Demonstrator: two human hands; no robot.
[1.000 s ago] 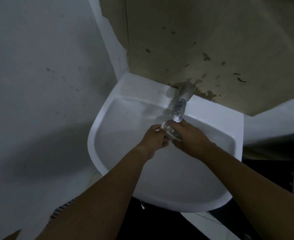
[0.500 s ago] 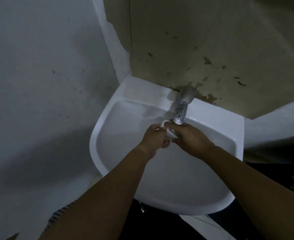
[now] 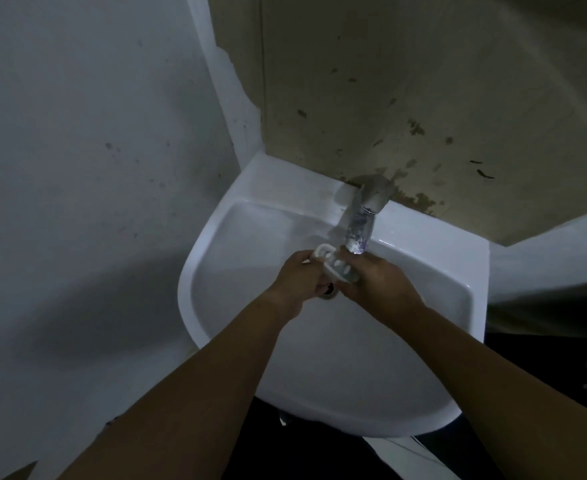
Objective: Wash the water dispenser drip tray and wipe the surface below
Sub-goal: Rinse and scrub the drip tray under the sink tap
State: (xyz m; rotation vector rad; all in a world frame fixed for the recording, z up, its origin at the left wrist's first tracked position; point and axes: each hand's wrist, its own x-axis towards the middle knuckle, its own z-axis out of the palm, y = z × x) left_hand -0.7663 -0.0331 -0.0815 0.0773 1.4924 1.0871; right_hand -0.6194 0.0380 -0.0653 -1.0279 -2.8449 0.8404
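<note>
Dim washroom, stained walls. At centre frame both hands met over the basin (image 3: pixel 319 393): the left hand (image 3: pixel 300 284) and right hand (image 3: pixel 378 284) were each closed on the slotted white tray (image 3: pixel 333 266), which now showed more of its face than a second before, tilted up under the tap (image 3: pixel 359 230). Judged: rinsing was under way, wiping not begun. At 12 o'clock the spout sat just above the tray, limiting turning room. Whether water ran could not be told.
</note>
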